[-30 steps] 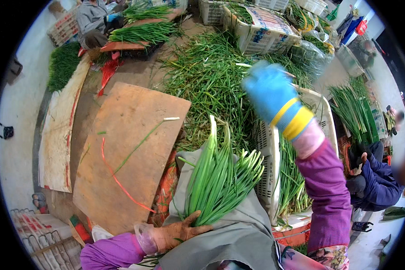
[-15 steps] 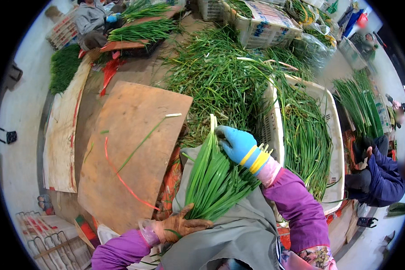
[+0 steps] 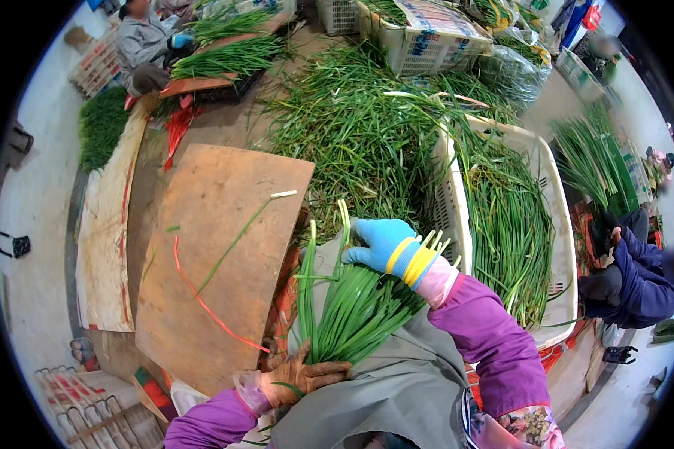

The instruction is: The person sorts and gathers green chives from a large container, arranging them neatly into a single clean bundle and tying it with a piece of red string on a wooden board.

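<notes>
A bunch of garlic chives (image 3: 363, 303) lies across my lap on a grey apron (image 3: 367, 400), white stem ends pointing away from me. My left hand (image 3: 303, 376), in a brown glove, is wrapped round the leafy near end of the bunch. Up at the stem end, my right hand (image 3: 382, 243), in a blue glove with yellow bands, has its fingers closed on a few chive stems. Some stalks stand apart on the left side of the bunch, and other white ends stick out beyond my right wrist.
At left is a brown board (image 3: 221, 254) with a red strip (image 3: 206, 303) and a loose stalk on it. A white crate (image 3: 562, 247) of chives stands at right. Ahead spreads a heap of loose chives (image 3: 352, 127). Other people sit at far left and right.
My right hand has shifted slightly left and nearer. A few stalks that were together with the bunch now stand separate at its left. My left hand keeps its hold.
</notes>
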{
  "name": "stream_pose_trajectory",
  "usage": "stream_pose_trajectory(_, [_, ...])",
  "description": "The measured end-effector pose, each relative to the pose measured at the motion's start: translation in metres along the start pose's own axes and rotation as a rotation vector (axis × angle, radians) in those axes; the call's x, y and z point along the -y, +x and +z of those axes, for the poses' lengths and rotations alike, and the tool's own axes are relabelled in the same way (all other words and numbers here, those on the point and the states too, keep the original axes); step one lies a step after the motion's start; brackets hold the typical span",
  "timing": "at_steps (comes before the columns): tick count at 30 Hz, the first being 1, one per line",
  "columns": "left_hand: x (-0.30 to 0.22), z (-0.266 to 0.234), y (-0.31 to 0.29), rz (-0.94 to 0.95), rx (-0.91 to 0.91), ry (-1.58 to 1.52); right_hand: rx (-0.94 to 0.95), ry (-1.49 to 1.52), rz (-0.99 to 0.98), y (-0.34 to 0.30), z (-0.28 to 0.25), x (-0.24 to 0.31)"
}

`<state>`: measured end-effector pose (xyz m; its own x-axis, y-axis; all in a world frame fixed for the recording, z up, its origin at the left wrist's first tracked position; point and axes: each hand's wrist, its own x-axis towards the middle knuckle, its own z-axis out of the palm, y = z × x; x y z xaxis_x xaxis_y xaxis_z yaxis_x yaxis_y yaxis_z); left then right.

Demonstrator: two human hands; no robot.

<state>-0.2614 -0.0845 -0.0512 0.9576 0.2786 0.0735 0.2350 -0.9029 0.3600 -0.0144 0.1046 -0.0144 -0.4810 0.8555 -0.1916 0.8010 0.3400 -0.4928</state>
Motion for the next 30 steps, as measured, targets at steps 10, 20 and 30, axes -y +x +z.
stream_pose_trajectory(10, [0.002,-0.012,0.005,0.047,0.220,-0.017,0.122,0.082,-0.603,-0.061,-0.004,0.003])
stream_pose_trajectory(20, [0.002,-0.004,0.004,0.092,0.121,0.114,-0.230,0.140,-0.170,-0.026,0.004,-0.005])
stream_pose_trajectory(30, [0.001,-0.006,0.008,0.089,0.067,0.219,-0.238,-0.196,-0.094,-0.023,0.020,-0.002])
